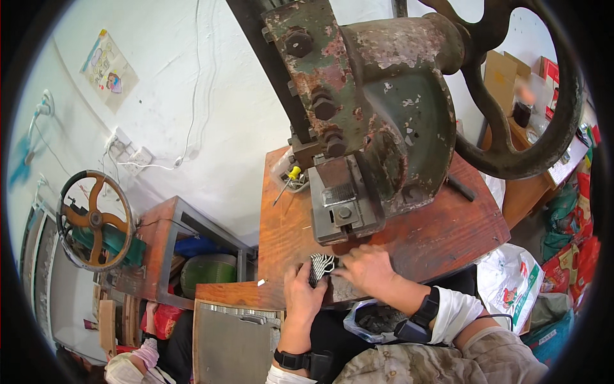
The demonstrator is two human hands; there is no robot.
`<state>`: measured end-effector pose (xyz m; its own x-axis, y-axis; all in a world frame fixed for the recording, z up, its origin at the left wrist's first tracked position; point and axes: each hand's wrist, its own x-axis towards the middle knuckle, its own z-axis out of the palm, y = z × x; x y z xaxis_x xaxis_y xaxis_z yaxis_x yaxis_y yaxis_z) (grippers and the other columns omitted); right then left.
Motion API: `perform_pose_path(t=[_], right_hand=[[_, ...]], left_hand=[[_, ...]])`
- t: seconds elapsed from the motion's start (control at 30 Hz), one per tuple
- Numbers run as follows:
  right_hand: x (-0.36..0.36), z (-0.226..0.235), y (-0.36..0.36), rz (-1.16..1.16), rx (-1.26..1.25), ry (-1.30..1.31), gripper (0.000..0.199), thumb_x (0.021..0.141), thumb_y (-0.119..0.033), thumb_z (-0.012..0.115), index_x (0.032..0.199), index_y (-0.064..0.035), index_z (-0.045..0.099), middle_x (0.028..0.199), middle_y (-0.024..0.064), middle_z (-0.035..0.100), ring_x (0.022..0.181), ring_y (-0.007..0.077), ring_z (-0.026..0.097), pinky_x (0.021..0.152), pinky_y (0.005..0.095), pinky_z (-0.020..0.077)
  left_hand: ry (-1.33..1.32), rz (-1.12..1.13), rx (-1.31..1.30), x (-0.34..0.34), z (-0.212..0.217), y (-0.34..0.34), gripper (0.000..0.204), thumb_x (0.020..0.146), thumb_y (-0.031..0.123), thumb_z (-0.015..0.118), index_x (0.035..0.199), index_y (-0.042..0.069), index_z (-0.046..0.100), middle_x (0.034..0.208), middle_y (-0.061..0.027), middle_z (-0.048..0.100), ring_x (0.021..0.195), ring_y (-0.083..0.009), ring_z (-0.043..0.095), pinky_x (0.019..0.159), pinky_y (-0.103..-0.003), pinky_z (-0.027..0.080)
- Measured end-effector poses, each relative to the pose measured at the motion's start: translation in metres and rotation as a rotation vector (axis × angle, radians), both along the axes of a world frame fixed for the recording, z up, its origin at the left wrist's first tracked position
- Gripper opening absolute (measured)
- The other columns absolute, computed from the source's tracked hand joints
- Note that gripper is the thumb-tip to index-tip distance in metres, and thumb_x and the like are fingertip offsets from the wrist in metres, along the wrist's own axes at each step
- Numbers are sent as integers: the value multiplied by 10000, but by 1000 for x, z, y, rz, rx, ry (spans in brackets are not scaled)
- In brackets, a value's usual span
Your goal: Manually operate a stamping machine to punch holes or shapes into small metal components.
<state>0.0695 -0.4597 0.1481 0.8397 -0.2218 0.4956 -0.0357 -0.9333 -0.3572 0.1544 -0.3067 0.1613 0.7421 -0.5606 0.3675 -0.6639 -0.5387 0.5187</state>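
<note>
Keep your left hand pinched on the small ribbed metal piece at the worktop edge, your right hand curled on it at three o'clock, fingers below the press at twelve.

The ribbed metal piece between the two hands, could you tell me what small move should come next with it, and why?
Probably slide the ribbed metal piece forward, under the press head. Both the left hand and the right hand pinch it at the front edge of the wooden table, short of the tool directly above.
</note>
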Motion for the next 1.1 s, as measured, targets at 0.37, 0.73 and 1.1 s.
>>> perform_pose_path(t=[0.37, 0.73, 1.1], right_hand=[[11, -4, -2, -118, 3, -8, 247, 722, -334, 690, 721, -97, 623, 697, 60, 599, 696, 247, 620, 603, 375, 471], [21, -8, 1, -21, 170, -26, 341, 754, -274, 666, 1066, -141, 630, 902, 97, 626, 896, 294, 586, 774, 397, 457], [-38, -5, -19, 168, 286, -133, 260, 725, -157, 695, 967, -72, 649, 1000, 94, 593, 984, 299, 533, 857, 387, 455]], left_hand=[[-116, 146, 52, -8, -3, -15, 383, 680, 238, 724, 969, 7, 627, 905, -145, 597, 876, -338, 559, 748, -419, 457], [-21, 67, 91, 3, -2, -7, 375, 690, 260, 716, 954, 13, 616, 925, -160, 598, 915, -348, 557, 756, -440, 465], [412, 141, -250, 30, 31, 6, 354, 715, 132, 706, 954, -120, 639, 748, -128, 665, 633, -146, 607, 591, -292, 491]])
